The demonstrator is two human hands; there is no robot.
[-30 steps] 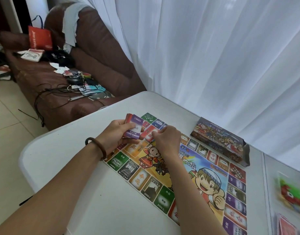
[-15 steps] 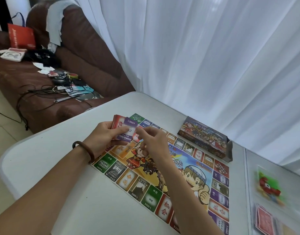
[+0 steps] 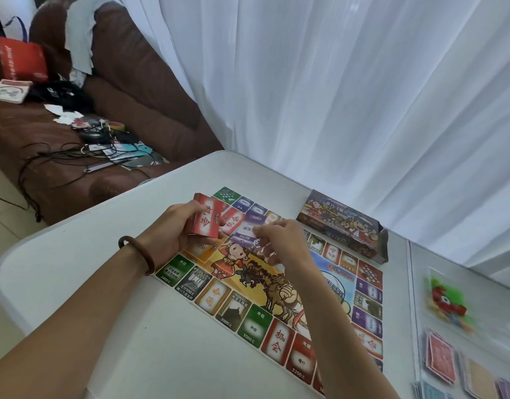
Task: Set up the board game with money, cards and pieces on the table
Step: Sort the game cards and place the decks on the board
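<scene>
Card stack [image 3: 205, 223], red-backed, sits in the left hand [image 3: 173, 228]. Fingers are wrapped under it with the thumb on the near edge, and it's held just above the far-left corner of the game board [image 3: 248, 312]. One red card and a few purple cards [image 3: 248, 234] fan out from the stack's right side.

Right hand [image 3: 279, 243] is at that fan, fingers curled, fingertips at the purple cards. It's motion-blurred, so can't tell if it's actually pinching one.

Left wrist has a dark bead bracelet [image 3: 138, 251].

Board lies flat on the white table [image 3: 104, 283], with both forearms crossing over it. Game box [image 3: 340, 226] lies on the table at the board's far edge, right-hand open end facing the curtain.

Adjoining table surface [image 3: 478, 269] on the right holds a clear bag of red and green pieces [image 3: 446, 300]. Nearer than that are a red-backed deck [image 3: 441, 359] and more card piles at the frame edge, all blurred.

White curtain [image 3: 334, 96] hangs behind the table. Brown sofa [image 3: 118, 82] at far left has cables, papers and a red bag [image 3: 20, 61] on it.
</scene>
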